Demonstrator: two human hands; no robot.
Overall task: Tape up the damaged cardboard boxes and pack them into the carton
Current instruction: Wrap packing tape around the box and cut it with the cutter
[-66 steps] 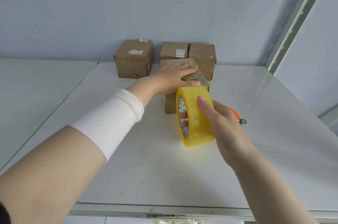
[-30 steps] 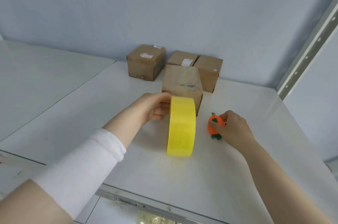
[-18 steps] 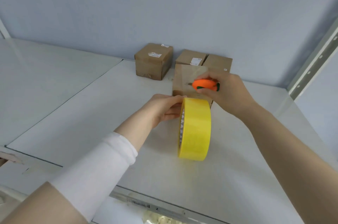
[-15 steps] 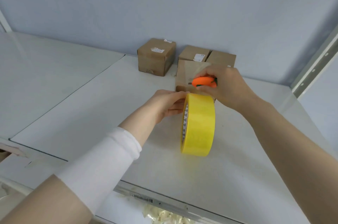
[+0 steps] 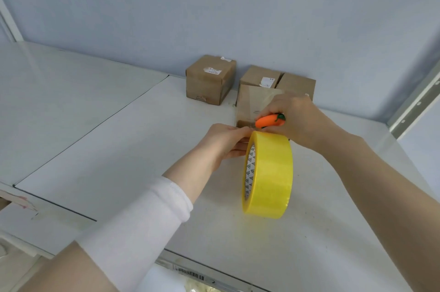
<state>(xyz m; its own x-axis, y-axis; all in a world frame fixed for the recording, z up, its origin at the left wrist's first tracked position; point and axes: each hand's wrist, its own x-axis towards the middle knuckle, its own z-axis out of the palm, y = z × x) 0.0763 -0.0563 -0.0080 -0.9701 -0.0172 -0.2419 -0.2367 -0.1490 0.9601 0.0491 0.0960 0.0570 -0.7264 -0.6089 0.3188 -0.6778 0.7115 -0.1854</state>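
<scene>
We note both arms reaching forward over the white worktop (image 5: 114, 163), the left forearm in a white sleeve (image 5: 147, 220), the right bare. The left hand (image 5: 223, 141) comes in from the lower left, palm turned toward the yellow tape roll (image 5: 269, 177); its fingers (image 5: 238, 148) are curled against the roll's upper left rim and hold it there, thumb near the top edge. The roll stands on edge on the worktop, its printed core facing left. The right hand (image 5: 297, 120) arches over from the right, wrist raised, knuckles up, fingers closed round a small orange cutter (image 5: 269, 120) with a green end. The cutter's tip points left, just above the roll's top and right by the left thumb; we cannot make out a blade. Directly behind both hands sits the near box (image 5: 252, 103), brown cardboard with a glossy sheen on its top, partly hidden by the right hand. Further back, by the blue wall (image 5: 214, 5), stand three more boxes: one apart on the left (image 5: 209, 79), a labelled one (image 5: 259, 77) and its neighbour (image 5: 297, 84) touching side by side. A metal upright (image 5: 414, 105) slants at far right.
</scene>
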